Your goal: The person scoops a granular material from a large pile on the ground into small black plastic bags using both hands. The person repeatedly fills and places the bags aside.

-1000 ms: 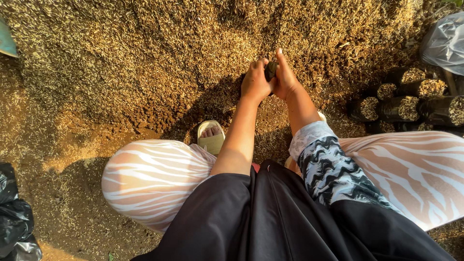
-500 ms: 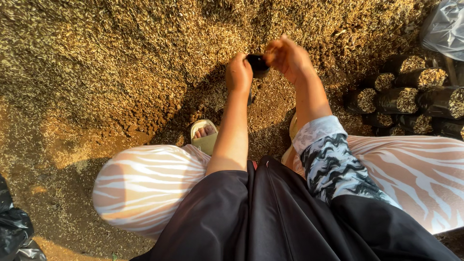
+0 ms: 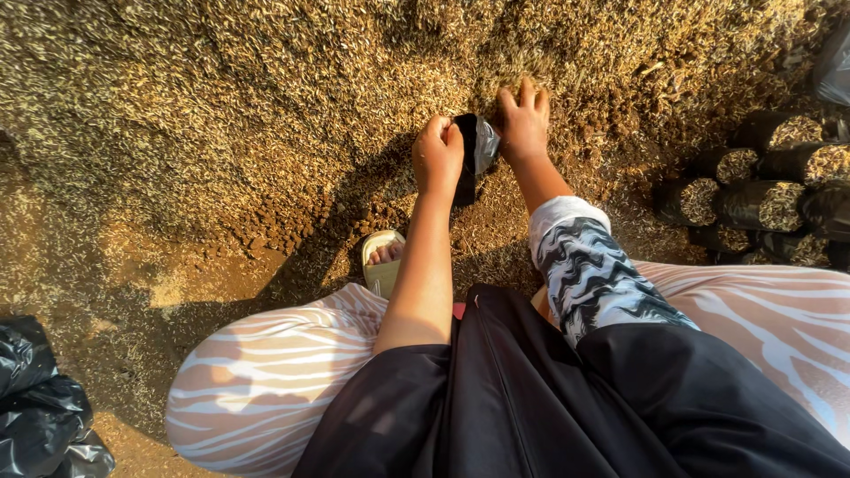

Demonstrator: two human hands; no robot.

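**Two hands at a small black plastic bag before a heap of chopped straw**

A head-worn view, looking down over the person's lap. The left hand (image 3: 437, 156), just above the centre of the frame, is closed into a fist; its fingers are curled tightly round the edge of a small black plastic bag (image 3: 475, 152), which is held upright and slightly open between the two hands. The right hand (image 3: 523, 124), immediately to the right of the bag, is laid flat with its fingers spread and pressed into the heap of chopped straw (image 3: 266, 97); nothing is clasped in it, and its palm side lies against the mouth of the bag. Whether straw is cupped under the palm cannot be told.

The heap fills the whole upper half of the frame. Bare brown earth (image 3: 204, 274) is exposed at centre left. A pale sandal (image 3: 382, 258) with toes visible is seen below the left hand. At the right edge, a stack of filled black bags (image 3: 761, 190) is laid on its side, straw showing at the open ends. Crumpled black plastic (image 3: 44, 398) lies in the lower left corner. Striped trousers (image 3: 257, 381) and a dark garment (image 3: 549, 398) occupy the lower frame.
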